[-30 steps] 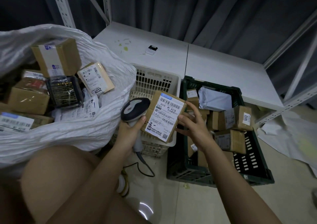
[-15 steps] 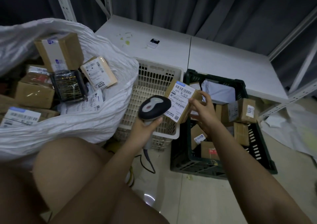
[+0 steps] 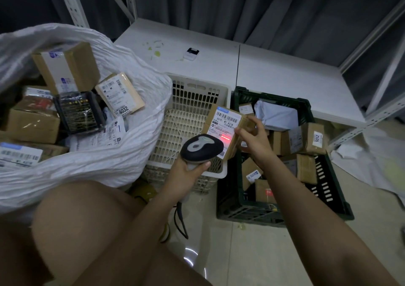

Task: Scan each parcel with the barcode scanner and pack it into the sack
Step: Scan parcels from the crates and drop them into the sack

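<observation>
Left hand (image 3: 186, 174) wrapped round one barcode scanner (image 3: 202, 147), right hand (image 3: 254, 141) pinching one labelled cardboard parcel (image 3: 225, 128) above the cream basket (image 3: 190, 119), red beam on its label, beside one white sack (image 3: 122, 154) and one green crate (image 3: 245, 211).

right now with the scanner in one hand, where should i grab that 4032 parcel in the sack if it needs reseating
Take the 4032 parcel across its two long edges near its upper end, coming from above. It is flat and lies label up, tilted against the white sack wall, so those edges look free. The lower end sits among other parcels, so a grip there seems harder.
</observation>
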`<state>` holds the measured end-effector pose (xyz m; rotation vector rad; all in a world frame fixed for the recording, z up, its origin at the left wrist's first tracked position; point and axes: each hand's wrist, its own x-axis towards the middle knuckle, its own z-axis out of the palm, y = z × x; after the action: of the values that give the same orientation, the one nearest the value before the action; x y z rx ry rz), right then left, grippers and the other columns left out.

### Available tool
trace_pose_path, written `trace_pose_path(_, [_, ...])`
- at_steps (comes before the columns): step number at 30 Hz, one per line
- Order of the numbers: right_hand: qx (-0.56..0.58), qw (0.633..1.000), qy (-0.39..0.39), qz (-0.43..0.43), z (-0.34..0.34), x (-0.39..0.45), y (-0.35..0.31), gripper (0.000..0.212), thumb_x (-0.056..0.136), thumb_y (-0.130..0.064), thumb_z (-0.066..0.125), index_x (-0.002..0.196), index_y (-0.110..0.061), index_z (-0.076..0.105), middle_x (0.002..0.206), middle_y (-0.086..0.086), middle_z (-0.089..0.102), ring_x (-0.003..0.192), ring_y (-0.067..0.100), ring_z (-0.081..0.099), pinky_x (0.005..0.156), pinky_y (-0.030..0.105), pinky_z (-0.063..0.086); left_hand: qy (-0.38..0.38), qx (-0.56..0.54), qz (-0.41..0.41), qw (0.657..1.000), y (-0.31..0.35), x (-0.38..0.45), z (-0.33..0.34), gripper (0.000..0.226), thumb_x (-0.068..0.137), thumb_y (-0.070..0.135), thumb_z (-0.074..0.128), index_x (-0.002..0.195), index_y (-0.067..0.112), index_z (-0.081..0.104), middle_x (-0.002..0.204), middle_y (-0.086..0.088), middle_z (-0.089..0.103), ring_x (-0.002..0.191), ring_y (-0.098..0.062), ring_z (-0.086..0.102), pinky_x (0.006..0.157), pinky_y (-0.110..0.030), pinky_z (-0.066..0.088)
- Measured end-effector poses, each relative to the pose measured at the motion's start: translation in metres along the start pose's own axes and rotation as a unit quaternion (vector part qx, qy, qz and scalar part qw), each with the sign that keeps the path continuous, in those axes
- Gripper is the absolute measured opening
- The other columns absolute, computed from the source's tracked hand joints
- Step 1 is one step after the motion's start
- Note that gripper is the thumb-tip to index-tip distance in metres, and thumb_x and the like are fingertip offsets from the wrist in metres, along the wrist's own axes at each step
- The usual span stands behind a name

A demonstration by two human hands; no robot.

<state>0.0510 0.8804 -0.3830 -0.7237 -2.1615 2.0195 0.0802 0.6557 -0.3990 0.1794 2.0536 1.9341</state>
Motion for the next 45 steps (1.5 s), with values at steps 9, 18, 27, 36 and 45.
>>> trace_pose_path(9, [-0.009,1.0,-0.009,-0.009,0.0,0.0,-0.004,0.051,0.09,-0.016,0.066,0.134,-0.029,0.042,0.126,0.008,0.056,0.109,0.023,0.061,0.073,0.035,0.057,-0.007,0.003,-0.024,1.0,-0.001,0.0,-0.001,0.072,0.074,0.036,0.08,0.136,0.017,0.049,0.131,0.003,0.059,0.121,-0.012,0.055,0.104,-0.032,0.046])
trace_pose_path(18, [-0.009,1.0,-0.01,-0.016,-0.001,-0.003,-0.011,0.056,0.089,-0.018,0.068,0.137,-0.031,0.041,0.129,0.006,0.055,0.109,0.021,0.06,0.087,0.048,0.056,0.004,-0.024,-0.02,0.999,0.002,0.0,-0.001,0.051,0.082,0.013,0.073,0.129,0.014,0.054,0.12,-0.003,0.064,0.111,-0.02,0.061,0.083,-0.021,0.053])
trace_pose_path(27, [-0.009,0.996,-0.025,-0.091,0.017,-0.02,-0.055,0.051,0.09,-0.018,0.067,0.131,-0.034,0.041,0.124,0.002,0.06,0.11,0.02,0.062,0.075,0.033,0.059,0.045,-0.064,0.019,0.997,0.038,-0.004,-0.015,0.048,0.084,0.01,0.071,0.126,0.022,0.051,0.116,0.017,0.059,0.104,0.01,0.057,0.076,0.0,0.044])
trace_pose_path(36, [0.028,0.979,-0.085,-0.183,0.101,-0.053,-0.146,0.054,0.084,-0.033,0.073,0.128,-0.042,0.043,0.128,0.002,0.057,0.112,0.022,0.062,0.087,0.046,0.057,0.203,-0.054,0.119,0.97,0.127,-0.02,-0.1,0.048,0.084,0.02,0.071,0.128,0.009,0.055,0.117,-0.01,0.066,0.095,-0.016,0.065,0.069,-0.015,0.053])
trace_pose_path(45, [-0.034,0.969,-0.167,-0.181,0.228,-0.064,-0.163,0.056,0.088,-0.027,0.068,0.135,-0.037,0.04,0.128,0.001,0.055,0.11,0.02,0.057,0.092,0.043,0.052,0.343,-0.072,0.146,0.925,0.163,-0.077,-0.211,0.049,0.081,0.031,0.076,0.123,0.011,0.06,0.116,-0.011,0.068,0.111,-0.028,0.062,0.1,-0.05,0.047])
